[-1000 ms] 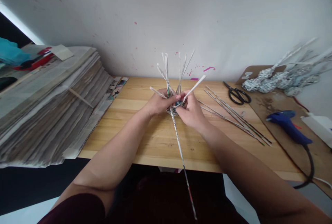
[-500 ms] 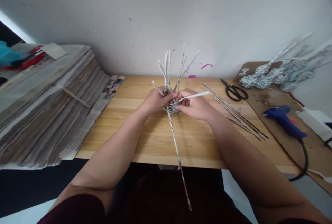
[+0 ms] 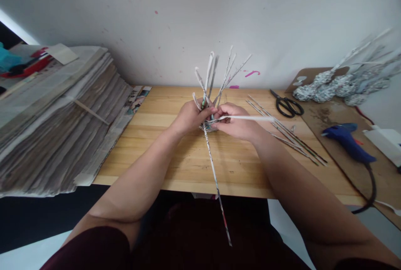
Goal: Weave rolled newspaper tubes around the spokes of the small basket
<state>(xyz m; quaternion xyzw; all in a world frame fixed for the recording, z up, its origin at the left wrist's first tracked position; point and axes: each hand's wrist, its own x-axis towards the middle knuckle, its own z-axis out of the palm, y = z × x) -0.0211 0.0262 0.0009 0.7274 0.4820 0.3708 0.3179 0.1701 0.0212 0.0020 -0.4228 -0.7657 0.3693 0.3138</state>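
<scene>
A small basket (image 3: 206,127) woven from rolled newspaper tubes rests on the wooden table between my hands. Several upright tubes (image 3: 209,71) rise from it. My left hand (image 3: 191,116) is closed on the basket's left side, with the thumb across the rim. My right hand (image 3: 233,123) pinches a white paper tube (image 3: 247,117) at the right side of the rim, and this tube's free end points right. Another long printed tube (image 3: 214,174) hangs from the basket's front toward me, past the table edge. My fingers hide part of the weave.
Loose paper tubes (image 3: 286,132) lie on the right, near black scissors (image 3: 286,105). Farther right are a blue glue gun (image 3: 349,140) on a brown board (image 3: 319,124) and woven newspaper pieces (image 3: 327,86) by the wall. A tall newspaper stack (image 3: 62,124) stands at left.
The white tube in my right hand has swung down to nearly level and shows longer to the right. The upright tubes have shifted slightly; the whole view has moved a little.
</scene>
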